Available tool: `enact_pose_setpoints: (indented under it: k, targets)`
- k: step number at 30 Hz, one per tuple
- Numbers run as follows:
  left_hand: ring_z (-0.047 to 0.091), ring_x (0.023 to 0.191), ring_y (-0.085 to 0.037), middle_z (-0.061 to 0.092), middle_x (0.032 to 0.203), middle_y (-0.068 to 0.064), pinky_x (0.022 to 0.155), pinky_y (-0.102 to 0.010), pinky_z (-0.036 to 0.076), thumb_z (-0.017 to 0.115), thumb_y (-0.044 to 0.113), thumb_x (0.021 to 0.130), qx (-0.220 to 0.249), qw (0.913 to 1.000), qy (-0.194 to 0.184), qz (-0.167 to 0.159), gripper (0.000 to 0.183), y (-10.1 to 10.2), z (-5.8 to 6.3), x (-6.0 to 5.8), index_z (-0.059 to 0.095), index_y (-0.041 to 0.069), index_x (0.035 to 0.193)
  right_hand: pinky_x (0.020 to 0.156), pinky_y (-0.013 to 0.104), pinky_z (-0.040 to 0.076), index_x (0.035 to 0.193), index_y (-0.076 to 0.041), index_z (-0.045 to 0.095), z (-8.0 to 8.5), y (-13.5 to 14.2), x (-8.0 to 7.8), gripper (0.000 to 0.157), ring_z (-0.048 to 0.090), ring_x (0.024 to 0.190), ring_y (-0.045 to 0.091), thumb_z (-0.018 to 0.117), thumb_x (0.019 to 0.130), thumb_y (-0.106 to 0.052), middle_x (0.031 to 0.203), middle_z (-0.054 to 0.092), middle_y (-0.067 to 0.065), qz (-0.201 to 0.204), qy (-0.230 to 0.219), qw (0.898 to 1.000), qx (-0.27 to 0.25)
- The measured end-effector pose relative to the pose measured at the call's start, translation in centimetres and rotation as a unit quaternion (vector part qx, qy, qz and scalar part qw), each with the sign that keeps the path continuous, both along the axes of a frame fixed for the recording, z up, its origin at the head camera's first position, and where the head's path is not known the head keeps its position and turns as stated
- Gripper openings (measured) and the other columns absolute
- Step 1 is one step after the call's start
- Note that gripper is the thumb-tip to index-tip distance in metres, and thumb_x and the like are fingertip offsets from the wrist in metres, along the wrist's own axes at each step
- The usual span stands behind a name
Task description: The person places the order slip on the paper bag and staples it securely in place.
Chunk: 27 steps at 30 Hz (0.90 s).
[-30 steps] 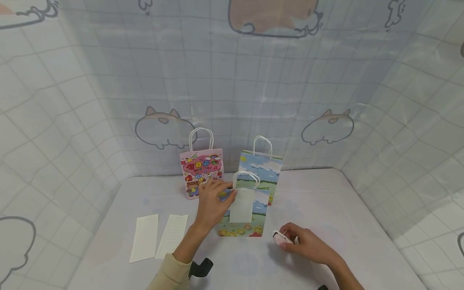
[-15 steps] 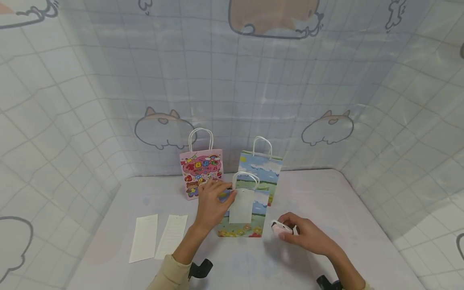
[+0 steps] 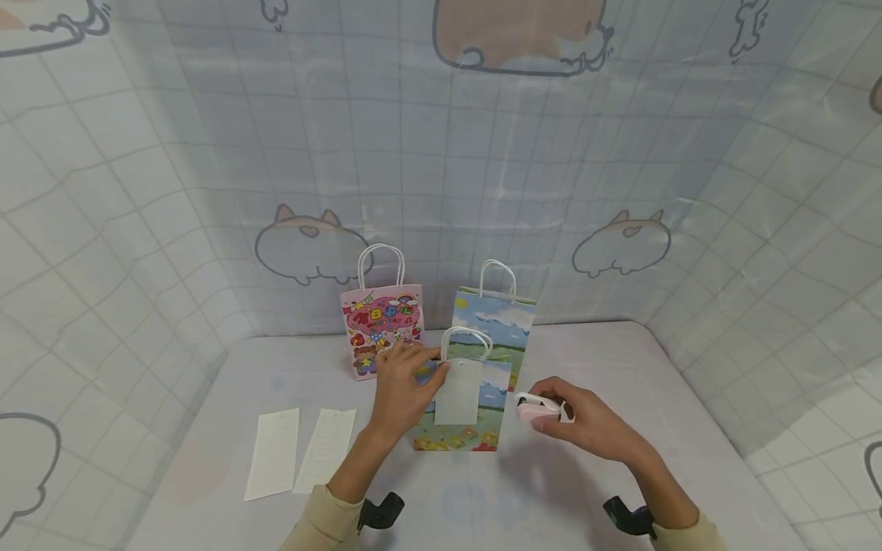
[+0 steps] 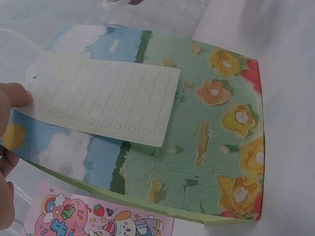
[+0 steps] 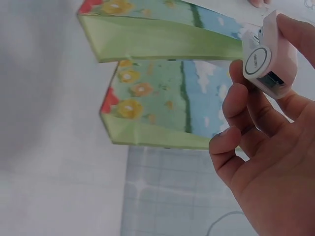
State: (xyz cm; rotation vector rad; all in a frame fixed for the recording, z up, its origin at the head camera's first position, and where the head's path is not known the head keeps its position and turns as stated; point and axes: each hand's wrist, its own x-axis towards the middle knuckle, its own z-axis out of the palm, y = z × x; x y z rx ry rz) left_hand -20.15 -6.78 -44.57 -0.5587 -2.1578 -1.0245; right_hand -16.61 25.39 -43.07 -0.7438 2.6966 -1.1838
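My left hand [image 3: 403, 386] pinches a lined paper slip [image 3: 458, 394] at the top left edge of the front landscape-print paper bag [image 3: 458, 438], which stands upright. In the left wrist view, the slip [image 4: 103, 98] lies over the bag's sky print, with a row of small checkboxes along one side. To the right of that bag, my right hand [image 3: 586, 421] holds a small pink-and-white stapler [image 3: 539, 409] between thumb and fingers, apart from the paper. Its metal mouth shows in the right wrist view, where the stapler [image 5: 273, 54] sits at the fingertips.
Behind stand a pink cartoon-print bag [image 3: 379, 314] at left and a second landscape bag [image 3: 492, 314] at right, partly covered by the front one. Two loose paper slips, one blank-looking [image 3: 272, 455] and one lined [image 3: 327, 451], lie left of my left forearm. Patterned curtains enclose the table.
My right hand has risen and moved slightly farther from me with the stapler, to about the slip's lower half. My left hand, the slip and the bags have stayed in place.
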Motion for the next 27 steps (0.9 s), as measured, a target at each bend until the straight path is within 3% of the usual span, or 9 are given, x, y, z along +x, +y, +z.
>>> enact_pose_setpoints:
  k: [5,16,27]
  targets:
    - [0.057,0.096,-0.020,0.073,0.095,0.003,0.084,-0.049,0.031,0.082,0.025,0.085,-0.010,0.9998,0.017,0.005,0.020,-0.1,-0.1,-0.1,0.078,0.015,0.102,0.067,0.029,0.043,0.121,-0.025,0.059,0.9,-0.5,-0.6,0.037,0.054,0.084,0.014,0.074,0.091,-0.041,0.098,0.063,-0.006,0.004,0.019,1.000,-0.011]
    - [0.056,0.097,-0.020,0.073,0.095,0.003,0.088,-0.049,0.031,0.081,0.027,0.087,-0.003,1.0000,-0.001,-0.002,0.020,-0.1,0.0,0.0,0.078,0.015,0.103,0.066,0.030,0.044,0.127,-0.026,0.056,2.4,-1.6,-1.8,0.040,0.054,0.083,0.025,0.075,0.092,-0.035,0.101,0.061,-0.007,0.007,0.059,0.998,-0.031]
    - [0.056,0.096,-0.019,0.073,0.095,0.003,0.084,-0.048,0.030,0.082,0.025,0.086,0.000,1.0000,0.000,0.000,0.020,0.0,0.0,0.0,0.078,0.015,0.102,0.069,0.031,0.041,0.131,-0.020,0.055,3.9,-2.4,-3.0,0.042,0.050,0.086,0.021,0.073,0.093,-0.024,0.113,0.060,-0.001,0.007,0.069,0.995,-0.068]
